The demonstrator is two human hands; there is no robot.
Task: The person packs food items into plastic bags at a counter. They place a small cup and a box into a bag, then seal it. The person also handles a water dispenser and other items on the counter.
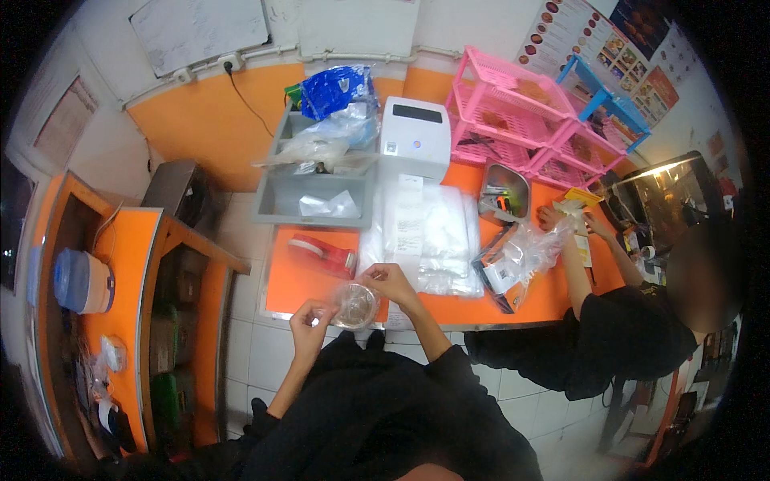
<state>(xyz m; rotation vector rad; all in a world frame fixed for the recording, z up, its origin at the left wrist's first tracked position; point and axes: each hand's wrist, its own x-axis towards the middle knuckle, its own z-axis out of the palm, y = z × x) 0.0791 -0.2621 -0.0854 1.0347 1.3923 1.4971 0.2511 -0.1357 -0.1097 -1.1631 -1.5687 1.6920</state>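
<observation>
A round, clear plastic container with a shiny top is held at the front edge of the orange table. My left hand pinches at its left side, thumb against fingers. At its upper right rim, my right hand grips with bent fingers. Whether each pinches the rim itself or thin film around it is too blurred to tell. Just beyond lies a red tape dispenser. To the right, a stack of clear plastic bags lies with a printed paper strip across it.
A white label printer stands behind the bags. Left of it is a grey divided tray with plastic packets. Pink plastic racks and a metal bin stand farther right. A co-worker handles papers at the table's right end.
</observation>
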